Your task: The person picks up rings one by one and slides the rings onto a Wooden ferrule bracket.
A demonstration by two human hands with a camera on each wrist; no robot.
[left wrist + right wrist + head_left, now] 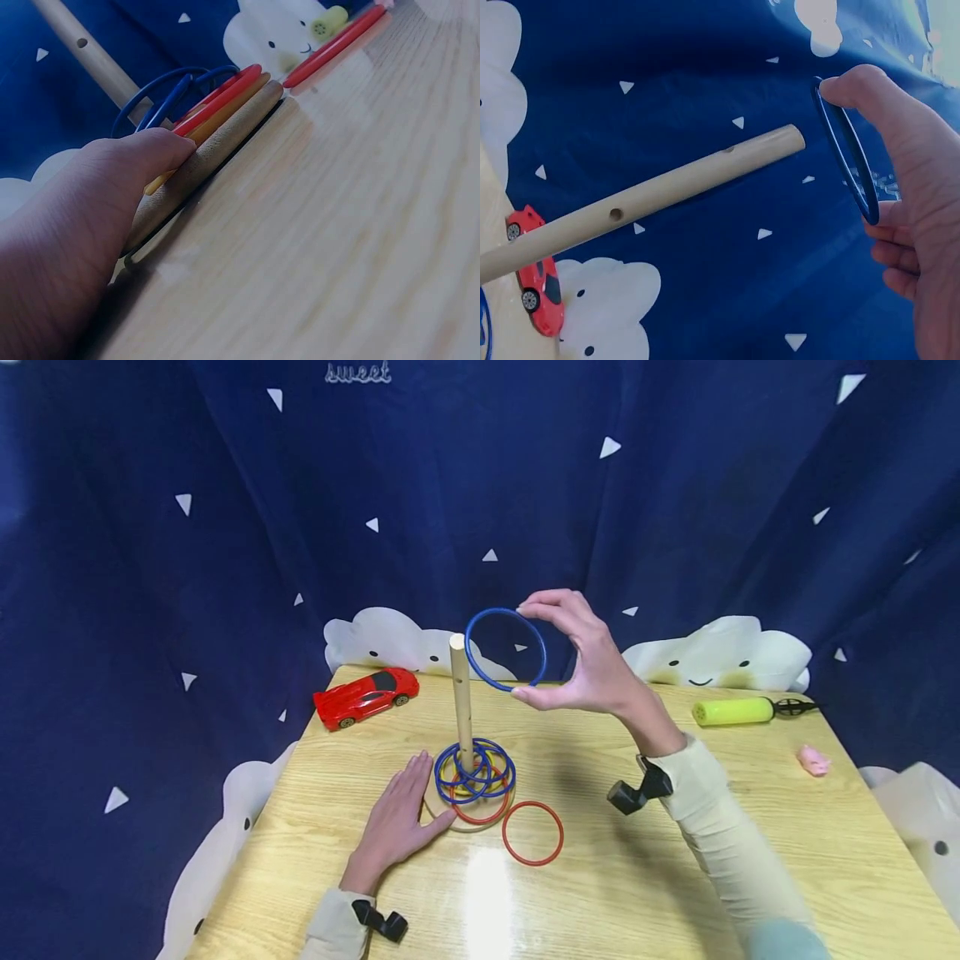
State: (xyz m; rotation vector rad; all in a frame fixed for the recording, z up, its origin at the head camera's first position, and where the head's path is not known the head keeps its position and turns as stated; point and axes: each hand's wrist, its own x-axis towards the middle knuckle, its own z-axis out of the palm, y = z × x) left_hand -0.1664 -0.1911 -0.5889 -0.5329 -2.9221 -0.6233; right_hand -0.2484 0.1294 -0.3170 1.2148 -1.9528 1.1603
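A blue ring (pixel 543 653) is gripped at its right side between the thumb and fingers of my right hand (pixel 588 660), up beside the top of a wooden peg (pixel 462 702). In the right wrist view the ring (pixel 840 161) stands just off the peg's end. Around the peg's foot lie several blue rings (pixel 513 768), with red and yellow ones among them, on a round wooden base (pixel 433 802). My left hand (pixel 397 818) rests at the base's left edge, fingers straight, thumb reaching along its front. In the left wrist view the thumb (pixel 161 150) touches the base's rim.
One red ring (pixel 561 839) lies on the table (pixel 600 893) right of the base. A red toy car (pixel 367 696) stands at the back left. Toward the back right are a yellow-green pump (pixel 735 711) and a small pink object (pixel 813 760). A dark blue curtain (pixel 480 485) hangs behind.
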